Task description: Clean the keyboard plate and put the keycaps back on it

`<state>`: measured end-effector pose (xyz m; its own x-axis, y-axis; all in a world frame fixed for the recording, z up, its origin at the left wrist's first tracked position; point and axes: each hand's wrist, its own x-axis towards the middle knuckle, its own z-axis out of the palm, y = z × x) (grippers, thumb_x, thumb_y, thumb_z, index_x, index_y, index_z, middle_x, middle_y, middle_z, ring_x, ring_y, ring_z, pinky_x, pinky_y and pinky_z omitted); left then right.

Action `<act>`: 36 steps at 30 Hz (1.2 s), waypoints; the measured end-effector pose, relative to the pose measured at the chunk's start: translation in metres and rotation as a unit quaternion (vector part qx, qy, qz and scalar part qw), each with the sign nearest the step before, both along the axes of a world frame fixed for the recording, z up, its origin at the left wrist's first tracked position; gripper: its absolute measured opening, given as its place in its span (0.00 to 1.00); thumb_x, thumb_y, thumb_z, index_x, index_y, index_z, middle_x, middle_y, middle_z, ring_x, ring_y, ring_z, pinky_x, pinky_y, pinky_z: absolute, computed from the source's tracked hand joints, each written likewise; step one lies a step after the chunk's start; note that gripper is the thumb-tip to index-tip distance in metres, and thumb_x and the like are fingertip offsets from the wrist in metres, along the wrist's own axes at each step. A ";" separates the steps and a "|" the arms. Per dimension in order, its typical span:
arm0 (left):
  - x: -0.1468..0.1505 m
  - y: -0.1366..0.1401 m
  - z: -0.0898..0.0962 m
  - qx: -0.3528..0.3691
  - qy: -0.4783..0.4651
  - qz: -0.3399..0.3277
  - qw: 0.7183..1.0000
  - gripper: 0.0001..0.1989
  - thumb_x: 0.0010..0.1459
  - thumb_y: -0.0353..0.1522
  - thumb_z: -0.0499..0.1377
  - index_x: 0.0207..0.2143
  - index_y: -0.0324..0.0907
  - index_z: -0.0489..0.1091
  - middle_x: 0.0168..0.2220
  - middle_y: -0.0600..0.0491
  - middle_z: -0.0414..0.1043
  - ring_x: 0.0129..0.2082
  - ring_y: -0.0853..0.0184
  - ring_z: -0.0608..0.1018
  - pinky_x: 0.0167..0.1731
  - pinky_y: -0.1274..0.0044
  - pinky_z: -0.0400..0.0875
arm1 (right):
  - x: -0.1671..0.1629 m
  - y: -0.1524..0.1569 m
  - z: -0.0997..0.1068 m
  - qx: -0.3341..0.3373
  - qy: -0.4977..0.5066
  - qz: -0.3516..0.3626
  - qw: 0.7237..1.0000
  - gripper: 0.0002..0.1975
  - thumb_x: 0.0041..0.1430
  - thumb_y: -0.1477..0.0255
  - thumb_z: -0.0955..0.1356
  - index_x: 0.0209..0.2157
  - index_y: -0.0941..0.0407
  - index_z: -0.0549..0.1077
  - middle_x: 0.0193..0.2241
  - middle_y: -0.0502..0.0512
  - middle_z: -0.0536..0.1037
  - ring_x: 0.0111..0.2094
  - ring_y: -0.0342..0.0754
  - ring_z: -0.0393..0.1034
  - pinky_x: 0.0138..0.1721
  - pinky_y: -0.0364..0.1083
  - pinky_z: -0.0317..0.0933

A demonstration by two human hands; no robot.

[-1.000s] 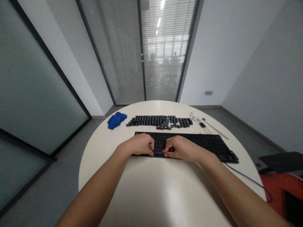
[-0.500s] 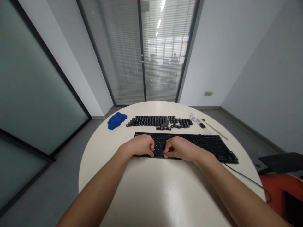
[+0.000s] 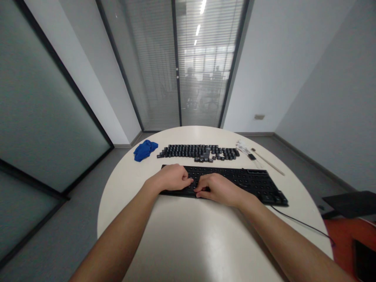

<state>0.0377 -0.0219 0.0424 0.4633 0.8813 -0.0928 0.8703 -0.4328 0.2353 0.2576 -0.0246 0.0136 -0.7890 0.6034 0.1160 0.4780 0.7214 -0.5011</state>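
A black keyboard [image 3: 249, 180] lies at a slant in front of me, most of its keycaps off, with small switch stems showing. A few caps sit at its lower right corner. My left hand [image 3: 173, 178] is closed over the keyboard's left end, its thumb pointing right. Close beside it, my right hand [image 3: 217, 188] has its fingers curled together at the keyboard's front edge. What its fingertips pinch, if anything, is hidden. Behind the keyboard, loose black keycaps [image 3: 188, 150] stand in rows, with gaps toward the right.
A crumpled blue cloth [image 3: 145, 150] lies at the back left of the round white table [image 3: 176, 235]. At the back right are a thin wooden-handled brush [image 3: 268, 161] and a clear bag [image 3: 242, 146]. The keyboard's cable [image 3: 302, 221] runs over the right edge toward a red chair [image 3: 342, 239].
The keyboard has slid a little to the left. My right hand has shifted left with it, and my left hand has moved slightly left and up; the gap between them has narrowed.
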 end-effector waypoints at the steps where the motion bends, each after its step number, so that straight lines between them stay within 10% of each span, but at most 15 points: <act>1: 0.000 0.003 -0.003 0.036 -0.011 -0.002 0.999 0.18 0.63 0.43 0.56 0.26 0.43 0.75 0.26 0.51 0.75 0.29 0.62 0.75 0.32 0.74 0.66 | -0.002 -0.001 -0.001 0.005 0.004 -0.001 1.000 0.05 0.60 0.72 0.73 0.38 0.55 0.83 0.37 0.55 0.83 0.39 0.48 0.76 0.41 0.43 0.64; 5: -0.001 0.018 -0.027 0.173 -0.094 -0.026 0.980 0.13 0.65 0.37 0.57 0.49 0.42 0.72 0.54 0.46 0.73 0.55 0.57 0.72 0.57 0.68 0.64 | -0.004 0.000 -0.004 0.000 0.030 0.015 0.999 0.06 0.63 0.71 0.71 0.39 0.55 0.82 0.37 0.54 0.82 0.38 0.47 0.76 0.42 0.43 0.64; 9: -0.006 0.029 -0.054 0.164 -0.100 -0.026 0.981 0.24 0.66 0.39 0.57 0.61 0.39 0.64 0.66 0.42 0.59 0.65 0.55 0.62 0.64 0.64 0.56 | -0.001 0.005 -0.008 0.035 0.057 -0.048 0.997 0.09 0.65 0.70 0.68 0.40 0.55 0.81 0.37 0.55 0.82 0.38 0.48 0.75 0.42 0.44 0.64; 19: 0.000 0.028 -0.062 0.142 -0.071 -0.004 0.987 0.18 0.68 0.41 0.53 0.54 0.41 0.69 0.53 0.44 0.70 0.54 0.56 0.70 0.57 0.64 0.64 | 0.010 0.030 -0.020 0.179 0.013 -0.218 0.959 0.11 0.65 0.72 0.66 0.45 0.58 0.78 0.44 0.60 0.80 0.47 0.55 0.71 0.52 0.53 0.62; 36: -0.001 0.022 -0.061 0.197 -0.088 0.035 0.976 0.18 0.65 0.44 0.58 0.47 0.41 0.74 0.45 0.45 0.72 0.50 0.55 0.71 0.54 0.67 0.66 | -0.033 0.076 -0.015 0.236 -0.114 -0.243 0.934 0.11 0.61 0.74 0.70 0.45 0.55 0.80 0.43 0.59 0.82 0.50 0.59 0.66 0.47 0.53 0.58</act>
<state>0.0372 0.0004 -0.0190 0.3784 0.8627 0.3356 0.8625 -0.4602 0.2106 0.2248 0.0513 -0.0011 -0.4727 0.8205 0.3214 0.8614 0.5071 -0.0277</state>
